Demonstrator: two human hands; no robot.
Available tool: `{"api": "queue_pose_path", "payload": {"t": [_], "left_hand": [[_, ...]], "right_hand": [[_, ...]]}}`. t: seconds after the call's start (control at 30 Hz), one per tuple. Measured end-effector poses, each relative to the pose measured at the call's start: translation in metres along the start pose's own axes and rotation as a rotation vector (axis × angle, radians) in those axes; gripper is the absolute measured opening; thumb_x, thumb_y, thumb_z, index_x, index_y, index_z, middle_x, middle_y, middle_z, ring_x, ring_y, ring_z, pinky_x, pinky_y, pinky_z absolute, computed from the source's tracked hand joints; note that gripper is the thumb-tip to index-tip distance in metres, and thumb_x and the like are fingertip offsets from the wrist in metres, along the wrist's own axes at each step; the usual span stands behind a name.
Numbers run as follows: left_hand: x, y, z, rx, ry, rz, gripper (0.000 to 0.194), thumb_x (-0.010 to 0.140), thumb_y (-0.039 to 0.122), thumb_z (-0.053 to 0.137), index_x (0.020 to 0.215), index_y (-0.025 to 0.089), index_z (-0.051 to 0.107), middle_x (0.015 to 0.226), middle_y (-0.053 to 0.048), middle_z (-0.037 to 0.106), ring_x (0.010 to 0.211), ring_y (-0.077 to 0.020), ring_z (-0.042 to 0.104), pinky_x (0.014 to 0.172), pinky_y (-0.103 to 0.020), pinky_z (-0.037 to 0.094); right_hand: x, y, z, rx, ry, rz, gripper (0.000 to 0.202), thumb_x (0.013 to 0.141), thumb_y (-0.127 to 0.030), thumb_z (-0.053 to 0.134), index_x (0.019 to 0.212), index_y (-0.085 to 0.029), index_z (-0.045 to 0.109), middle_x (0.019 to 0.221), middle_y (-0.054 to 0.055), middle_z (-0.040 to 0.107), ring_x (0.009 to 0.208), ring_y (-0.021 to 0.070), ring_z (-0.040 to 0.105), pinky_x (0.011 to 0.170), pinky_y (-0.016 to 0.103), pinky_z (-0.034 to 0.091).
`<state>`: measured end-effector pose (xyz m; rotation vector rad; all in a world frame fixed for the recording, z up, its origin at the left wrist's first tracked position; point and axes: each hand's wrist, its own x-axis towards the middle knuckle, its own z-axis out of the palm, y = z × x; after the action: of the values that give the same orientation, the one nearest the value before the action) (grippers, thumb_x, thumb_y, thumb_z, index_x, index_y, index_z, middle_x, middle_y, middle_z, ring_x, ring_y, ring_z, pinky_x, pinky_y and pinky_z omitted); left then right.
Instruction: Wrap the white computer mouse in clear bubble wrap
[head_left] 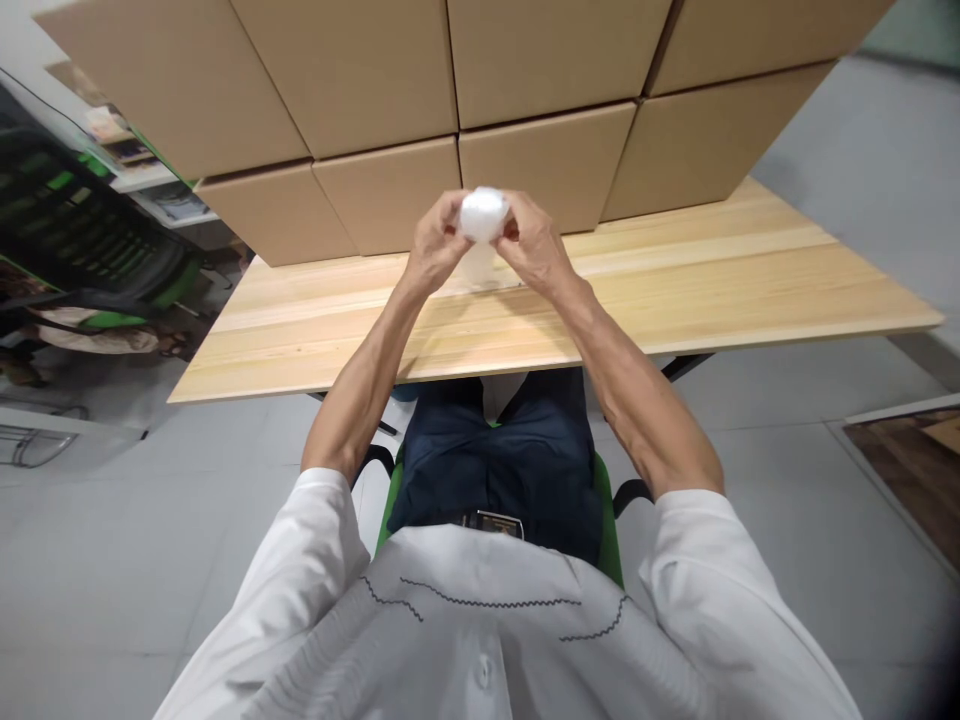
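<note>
a rounded, shiny white thing (484, 213) sits between the two hands, above the near part of the wooden table (750, 285), in front of the cardboard boxes (545, 165). a paler, see-through part seems to trail below it; whether that touches the tabletop, i cannot tell. the left hand (435, 243) is closed on one side of it and the right hand (538, 248) on the other, fingers curled in and thumbs low, so the two hands are joined only through what they hold. the step in hand looks like a two-handed hold, perhaps turning or working the thing; blur hides which. from here, any move calls for even, light pressure from both sides, since the surface looks smooth and could slip, and for care with the loose-looking part underneath. the boxes stand close behind, so there is more room towards the body.
</note>
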<state>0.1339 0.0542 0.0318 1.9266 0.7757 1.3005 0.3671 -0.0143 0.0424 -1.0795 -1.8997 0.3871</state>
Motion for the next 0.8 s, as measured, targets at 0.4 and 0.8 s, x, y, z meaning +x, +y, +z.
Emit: {"api": "queue_pose_path", "payload": {"t": [0.4, 0.8], "left_hand": [[-0.091, -0.021, 0.006, -0.177, 0.017, -0.199, 0.067, 0.08, 0.061, 0.12, 0.124, 0.025, 0.085, 0.121, -0.009, 0.095, 0.122, -0.0341, 0.092, 0.107, -0.048, 0.074], [-0.105, -0.012, 0.002, -0.3, 0.002, -0.472, 0.051, 0.068, 0.024, 0.102, 0.116, 0.023, 0.086, 0.109, -0.006, 0.094, 0.089, -0.0239, 0.087, 0.076, -0.037, 0.073]], "right_hand": [[-0.054, -0.004, 0.036, -0.001, -0.154, 0.134, 0.044, 0.106, -0.045, 0.091, 0.142, -0.026, 0.077, 0.148, 0.018, 0.085, 0.131, 0.0414, 0.075, 0.116, 0.049, 0.06], [-0.06, -0.01, 0.043, 0.383, -0.195, 0.479, 0.025, 0.096, -0.028, 0.091, 0.105, -0.028, 0.067, 0.105, 0.006, 0.085, 0.09, 0.0289, 0.086, 0.082, 0.04, 0.07]]}}
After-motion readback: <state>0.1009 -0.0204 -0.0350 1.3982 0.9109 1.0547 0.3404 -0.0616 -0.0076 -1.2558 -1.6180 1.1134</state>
